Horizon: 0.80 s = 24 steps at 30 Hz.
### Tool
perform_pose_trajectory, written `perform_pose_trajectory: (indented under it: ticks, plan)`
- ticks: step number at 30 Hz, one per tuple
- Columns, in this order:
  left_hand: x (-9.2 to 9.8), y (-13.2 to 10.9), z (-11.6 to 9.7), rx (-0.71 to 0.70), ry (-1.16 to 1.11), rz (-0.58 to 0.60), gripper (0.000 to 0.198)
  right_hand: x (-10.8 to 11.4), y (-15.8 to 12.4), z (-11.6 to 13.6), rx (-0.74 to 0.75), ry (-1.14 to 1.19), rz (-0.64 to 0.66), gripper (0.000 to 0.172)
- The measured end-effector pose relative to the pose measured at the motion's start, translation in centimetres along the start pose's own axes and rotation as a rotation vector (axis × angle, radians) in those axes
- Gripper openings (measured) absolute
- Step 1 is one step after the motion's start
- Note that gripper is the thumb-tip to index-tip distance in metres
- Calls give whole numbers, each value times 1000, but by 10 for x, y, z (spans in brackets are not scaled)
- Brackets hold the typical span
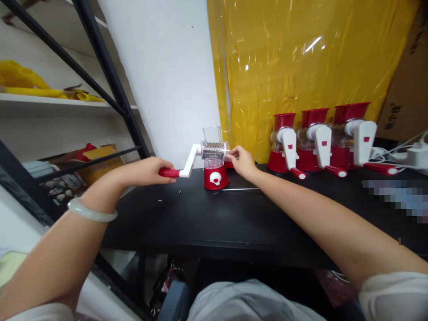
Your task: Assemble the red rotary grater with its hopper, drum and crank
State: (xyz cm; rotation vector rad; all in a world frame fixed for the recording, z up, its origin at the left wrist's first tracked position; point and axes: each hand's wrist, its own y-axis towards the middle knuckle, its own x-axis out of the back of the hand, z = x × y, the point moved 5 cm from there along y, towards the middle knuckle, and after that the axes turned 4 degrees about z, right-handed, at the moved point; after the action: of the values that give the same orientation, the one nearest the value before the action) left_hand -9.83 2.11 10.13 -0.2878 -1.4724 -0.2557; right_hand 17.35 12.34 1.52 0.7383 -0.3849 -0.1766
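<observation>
A rotary drum grater with a red base (216, 177) and a clear hopper (211, 133) stands upright on the black tabletop. Its perforated metal grating drum (215, 150) lies sideways in the clear housing. My left hand (152, 171) is wrapped round the red grip of the white crank handle (190, 161), which reaches out to the left of the drum. At the drum's right end, the fingers of my right hand (243, 161) are pinched together on its rim; the exact contact is partly hidden. On the front of the base sits a white knob (216, 179).
Three more red and white graters (312, 142) stand in a row at the right. A thin metal rod (241, 189) lies beside the base. White power cables (408, 154) are at the far right, a black-framed shelf (100, 58) at the left, and yellow sheeting (284, 58) behind.
</observation>
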Motion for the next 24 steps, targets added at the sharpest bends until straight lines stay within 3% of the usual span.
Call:
perform_pose_trajectory:
  ticks: [4,7,10,15,24]
  plan:
    - [51,-7,-15,-30,18,-198,40,2,-1,4,-24,0,6,12]
    - [83,6,-12,-23,77,-463,43,1,-1,4,-21,3,9,12]
    - [101,27,-6,-27,191,-682,44,0,0,2,-17,6,10,13]
    - [104,66,9,75,253,-808,50,-2,1,-1,-4,19,6,12]
    - [68,115,26,154,199,-735,59,-1,1,0,5,15,0,11]
